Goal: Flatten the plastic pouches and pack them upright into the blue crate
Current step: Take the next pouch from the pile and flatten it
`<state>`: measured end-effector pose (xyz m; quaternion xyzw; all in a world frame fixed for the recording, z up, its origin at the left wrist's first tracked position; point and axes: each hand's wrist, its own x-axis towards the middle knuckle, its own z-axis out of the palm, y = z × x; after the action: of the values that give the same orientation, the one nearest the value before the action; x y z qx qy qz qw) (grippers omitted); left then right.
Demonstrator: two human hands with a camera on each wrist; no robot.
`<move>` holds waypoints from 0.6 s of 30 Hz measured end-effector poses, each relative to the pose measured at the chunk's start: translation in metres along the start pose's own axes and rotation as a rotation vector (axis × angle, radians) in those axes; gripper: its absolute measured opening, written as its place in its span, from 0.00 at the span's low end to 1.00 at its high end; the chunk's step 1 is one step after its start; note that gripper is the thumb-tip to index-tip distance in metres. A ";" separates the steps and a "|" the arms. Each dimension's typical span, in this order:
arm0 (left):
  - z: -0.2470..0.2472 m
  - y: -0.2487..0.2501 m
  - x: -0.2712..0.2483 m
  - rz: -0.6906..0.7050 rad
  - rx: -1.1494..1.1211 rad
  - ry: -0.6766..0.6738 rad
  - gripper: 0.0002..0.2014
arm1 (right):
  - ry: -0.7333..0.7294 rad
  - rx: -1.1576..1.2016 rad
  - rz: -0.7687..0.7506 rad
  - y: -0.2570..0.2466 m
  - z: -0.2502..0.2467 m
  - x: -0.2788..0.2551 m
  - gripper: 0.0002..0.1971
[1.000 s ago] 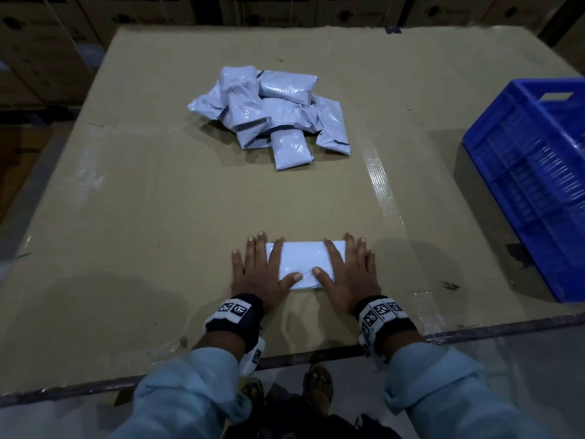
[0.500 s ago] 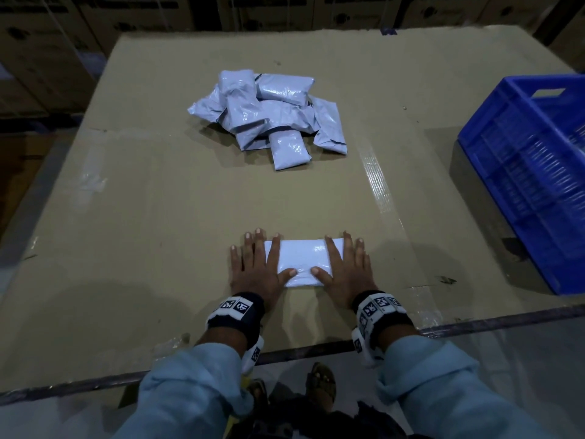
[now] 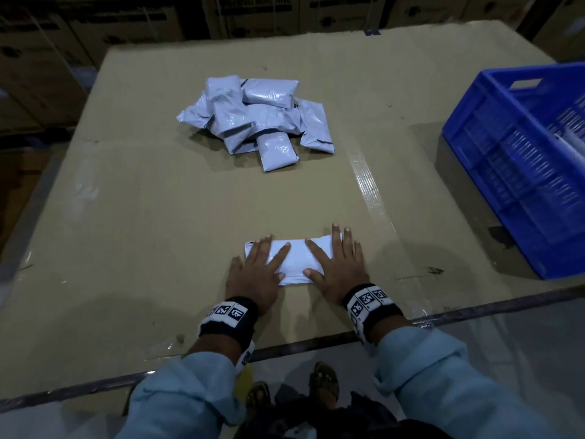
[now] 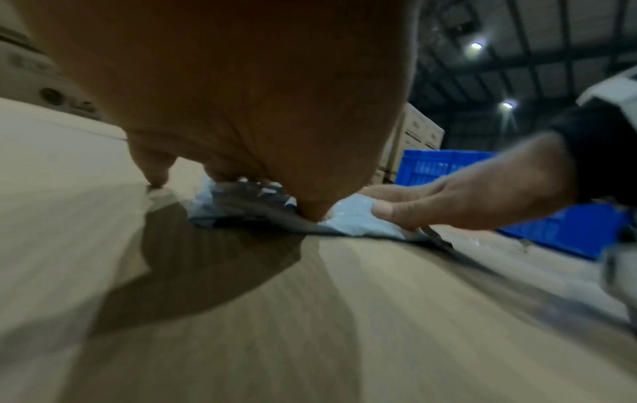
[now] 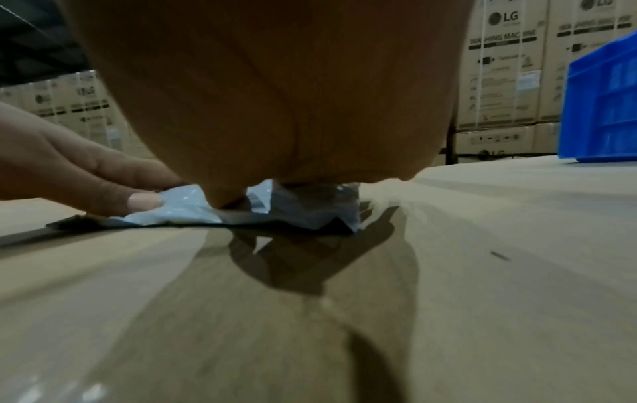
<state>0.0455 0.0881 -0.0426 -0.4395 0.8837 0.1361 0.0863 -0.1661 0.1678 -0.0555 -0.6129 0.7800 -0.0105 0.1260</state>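
A dim warehouse, stacks of printed cartons along the back, and in front of them a wide worktop covered in brown cardboard with a strip of clear tape running down it. Near the front edge lies one white pouch, flat on the cardboard, and both hands are down on it. The left hand is spread with straight fingers, palm over the pouch's left end, thumb angled in toward the middle. The right hand mirrors it on the right end, fingers straight and fanned, reaching past the pouch's far edge onto the cardboard. Neither hand curls round anything; both press flat. From the left wrist camera the pouch shows crinkled under the left thumb, the right hand lying across its far end. The right wrist view gives the same from the other side, the left hand with its fingertips on the plastic. Further back, in the middle of the worktop, sits a loose pile of pouches, overlapping at all angles. The blue crate stands at the right edge, well apart from the hands.
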 end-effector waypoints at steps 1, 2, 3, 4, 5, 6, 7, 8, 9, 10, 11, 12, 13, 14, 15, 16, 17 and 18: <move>-0.003 -0.002 0.000 -0.040 -0.012 -0.022 0.33 | 0.006 0.013 0.002 0.002 -0.002 0.001 0.39; -0.006 -0.004 -0.001 -0.076 -0.015 -0.050 0.32 | -0.004 0.035 0.012 0.004 -0.002 0.000 0.38; -0.009 -0.007 -0.002 -0.109 -0.012 -0.066 0.32 | -0.017 0.063 0.026 0.005 -0.002 0.001 0.38; -0.011 -0.010 -0.002 -0.145 -0.009 -0.076 0.34 | -0.024 0.082 0.038 0.006 -0.002 0.001 0.37; -0.012 -0.012 -0.003 -0.180 -0.008 -0.091 0.35 | -0.034 0.090 0.047 0.006 -0.002 0.001 0.37; -0.013 -0.013 -0.005 -0.211 -0.001 -0.107 0.36 | -0.037 0.092 0.048 0.006 -0.001 0.001 0.38; -0.014 -0.012 -0.008 -0.236 0.014 -0.121 0.37 | -0.031 0.089 0.046 0.006 0.000 0.000 0.38; -0.012 -0.011 -0.009 -0.259 0.026 -0.129 0.38 | -0.019 0.078 0.042 0.006 0.001 0.000 0.38; -0.011 -0.009 -0.010 -0.279 0.031 -0.133 0.38 | -0.008 0.065 0.041 0.006 0.001 -0.001 0.39; -0.011 -0.008 -0.010 -0.297 0.028 -0.136 0.38 | 0.002 0.054 0.043 0.007 0.002 0.000 0.40; -0.010 -0.006 -0.009 -0.310 0.020 -0.136 0.38 | 0.012 0.047 0.047 0.010 0.002 0.000 0.42; -0.009 -0.005 -0.009 -0.319 0.011 -0.138 0.39 | 0.017 0.045 0.055 0.013 0.001 -0.001 0.44; -0.008 -0.004 -0.009 -0.328 0.004 -0.141 0.39 | 0.014 0.047 0.060 0.017 0.000 -0.001 0.45; -0.008 -0.002 -0.009 -0.335 0.006 -0.147 0.38 | 0.001 0.052 0.058 0.019 -0.001 0.000 0.45; -0.009 0.001 -0.008 -0.344 0.009 -0.154 0.38 | -0.013 0.055 0.053 0.020 -0.001 0.001 0.44; -0.010 0.005 -0.006 -0.351 0.011 -0.149 0.37 | -0.017 0.050 0.051 0.020 -0.003 0.002 0.44; -0.010 0.010 -0.002 -0.351 0.013 -0.129 0.39 | -0.013 0.039 0.054 0.018 -0.002 0.003 0.43; -0.011 0.015 0.002 -0.332 0.018 -0.076 0.41 | 0.005 0.021 0.060 0.014 -0.004 0.005 0.42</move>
<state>0.0318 0.0915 -0.0300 -0.5730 0.7963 0.1287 0.1449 -0.1812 0.1662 -0.0549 -0.5880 0.7980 -0.0166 0.1310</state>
